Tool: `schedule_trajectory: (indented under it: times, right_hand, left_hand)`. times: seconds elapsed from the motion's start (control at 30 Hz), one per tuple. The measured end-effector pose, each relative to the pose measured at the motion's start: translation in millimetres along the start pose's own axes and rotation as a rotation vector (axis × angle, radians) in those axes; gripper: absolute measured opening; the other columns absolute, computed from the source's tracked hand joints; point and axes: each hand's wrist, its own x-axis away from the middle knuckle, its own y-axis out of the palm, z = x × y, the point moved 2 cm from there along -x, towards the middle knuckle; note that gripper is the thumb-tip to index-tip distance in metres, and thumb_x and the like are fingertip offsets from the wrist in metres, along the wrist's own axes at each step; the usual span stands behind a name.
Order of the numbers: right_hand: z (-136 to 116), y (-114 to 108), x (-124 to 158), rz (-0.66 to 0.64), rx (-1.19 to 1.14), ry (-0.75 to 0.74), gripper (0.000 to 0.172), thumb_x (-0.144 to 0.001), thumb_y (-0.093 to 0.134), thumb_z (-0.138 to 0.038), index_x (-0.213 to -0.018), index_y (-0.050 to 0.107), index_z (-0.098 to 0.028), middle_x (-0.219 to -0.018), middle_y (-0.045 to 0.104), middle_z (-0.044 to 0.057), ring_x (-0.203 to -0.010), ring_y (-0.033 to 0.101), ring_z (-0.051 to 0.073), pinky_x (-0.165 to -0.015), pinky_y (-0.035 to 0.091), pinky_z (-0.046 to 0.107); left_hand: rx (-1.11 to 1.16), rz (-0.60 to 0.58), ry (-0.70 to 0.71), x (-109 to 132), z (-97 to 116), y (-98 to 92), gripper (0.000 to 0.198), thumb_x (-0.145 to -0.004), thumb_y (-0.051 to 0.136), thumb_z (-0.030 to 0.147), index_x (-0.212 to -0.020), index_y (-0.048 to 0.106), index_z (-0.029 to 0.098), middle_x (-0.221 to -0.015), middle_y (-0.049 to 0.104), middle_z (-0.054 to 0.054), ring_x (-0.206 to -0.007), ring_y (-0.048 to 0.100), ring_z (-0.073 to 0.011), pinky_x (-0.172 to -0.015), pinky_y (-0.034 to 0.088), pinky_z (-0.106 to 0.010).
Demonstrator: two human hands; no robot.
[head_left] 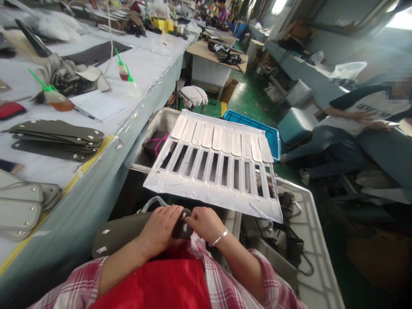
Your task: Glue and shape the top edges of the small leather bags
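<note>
A dark grey-green panel [120,231] with rounded ends lies across my lap, small white tabs showing near both ends. My left hand [162,225] wraps over its right part and holds it down. At the panel's right end, beside a white tab, my right hand [206,224] is closed in a pinch; what lies between those fingertips is hidden. Just beyond both hands, a white slotted board [206,186] rests on the bins, with a row of pale rounded strips [222,137] along its far side.
To the left stands a long table [154,64] with stacked dark panels [58,137], light grey panels [22,206] and green-tipped glue bottles [58,101]. A white bin [317,240] at right holds dark bags [273,240]. A seated person [350,124] and a blue crate [272,139] are farther right.
</note>
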Motion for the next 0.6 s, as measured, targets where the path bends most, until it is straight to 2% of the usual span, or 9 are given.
schedule_trajectory:
  times: [0.17, 0.23, 0.3, 0.37, 0.43, 0.5, 0.53, 0.6]
  right_hand:
    - [1.3, 3.3, -2.0, -0.055, -0.007, 0.024, 0.030, -0.073, 0.058, -0.037, -0.057, 0.042, -0.018, -0.052, 0.047, -0.004, -0.048, 0.038, 0.009, -0.047, 0.022, 0.023]
    - [2.8, 5.3, -1.1, -0.031, -0.036, 0.049, 0.027, -0.073, 0.058, -0.037, -0.062, 0.040, -0.019, -0.053, 0.046, -0.005, -0.049, 0.039, 0.009, -0.047, 0.025, 0.022]
    - [5.2, 6.3, -1.0, -0.008, -0.052, 0.068, 0.024, -0.074, 0.055, -0.038, -0.068, 0.041, -0.020, -0.054, 0.045, -0.006, -0.050, 0.042, 0.010, -0.048, 0.029, 0.022]
    - [5.0, 5.0, -1.2, -0.012, -0.038, 0.066, 0.025, -0.076, 0.053, -0.042, -0.075, 0.042, -0.020, -0.055, 0.046, -0.006, -0.051, 0.045, 0.012, -0.050, 0.033, 0.024]
    - [-3.6, 1.6, -0.6, 0.011, -0.001, 0.034, 0.028, -0.077, 0.052, -0.044, -0.089, 0.045, -0.019, -0.064, 0.052, -0.003, -0.056, 0.050, 0.014, -0.054, 0.038, 0.026]
    - [-24.7, 0.6, 0.4, 0.079, 0.052, -0.056, 0.038, -0.080, 0.050, -0.044, -0.106, 0.043, -0.018, -0.085, 0.058, 0.005, -0.072, 0.056, 0.018, -0.064, 0.044, 0.031]
    - [-39.8, 3.3, 0.3, 0.111, 0.082, -0.132, 0.043, -0.080, 0.050, -0.044, -0.113, 0.042, -0.017, -0.097, 0.057, 0.008, -0.083, 0.056, 0.021, -0.072, 0.045, 0.034]
    - [-75.3, 17.7, -1.9, 0.108, 0.139, -0.339, 0.051, -0.079, 0.052, -0.045, -0.121, 0.041, -0.017, -0.115, 0.052, 0.013, -0.103, 0.050, 0.026, -0.086, 0.041, 0.041]
  left_hand:
    - [0.015, -0.025, -0.047, -1.0, 5.8, -5.6, 0.072, -0.064, 0.062, 0.050, -0.123, 0.043, 0.013, -0.119, 0.053, -0.015, -0.109, 0.048, -0.0298, -0.097, 0.031, -0.046]
    - [0.025, -0.012, -0.024, 8.5, 4.8, -18.1, 0.082, -0.062, 0.061, 0.057, -0.128, 0.037, 0.014, -0.125, 0.049, -0.015, -0.116, 0.043, -0.0308, -0.102, 0.025, -0.048]
    - [0.030, 0.083, -0.068, 29.3, -4.9, -38.5, 0.082, -0.067, 0.058, 0.059, -0.131, 0.032, 0.014, -0.130, 0.045, -0.015, -0.121, 0.038, -0.0300, -0.104, 0.022, -0.048]
    - [0.029, 0.275, -0.272, 62.8, -23.7, -63.8, 0.059, -0.077, 0.051, 0.049, -0.124, 0.038, 0.016, -0.122, 0.050, -0.014, -0.115, 0.043, -0.0269, -0.100, 0.029, -0.045]
    - [0.070, 0.450, -0.589, 104.0, -46.8, -85.1, 0.031, -0.083, 0.045, 0.040, -0.105, 0.048, 0.018, -0.101, 0.058, -0.010, -0.096, 0.053, -0.0224, -0.089, 0.039, -0.038]
    - [0.229, 0.444, -0.850, 139.6, -67.5, -93.9, 0.026, -0.083, 0.043, 0.043, -0.090, 0.050, 0.019, -0.080, 0.058, -0.003, -0.076, 0.056, -0.0184, -0.074, 0.044, -0.032]
    - [0.341, 0.398, -0.922, 151.8, -75.1, -94.0, 0.028, -0.083, 0.043, 0.046, -0.085, 0.051, 0.019, -0.073, 0.056, 0.000, -0.069, 0.055, -0.0169, -0.069, 0.044, -0.029]
    - [0.557, 0.313, -0.963, 163.7, -84.1, -89.5, 0.033, -0.081, 0.043, 0.050, -0.078, 0.052, 0.019, -0.065, 0.053, 0.002, -0.062, 0.052, -0.0147, -0.061, 0.041, -0.026]
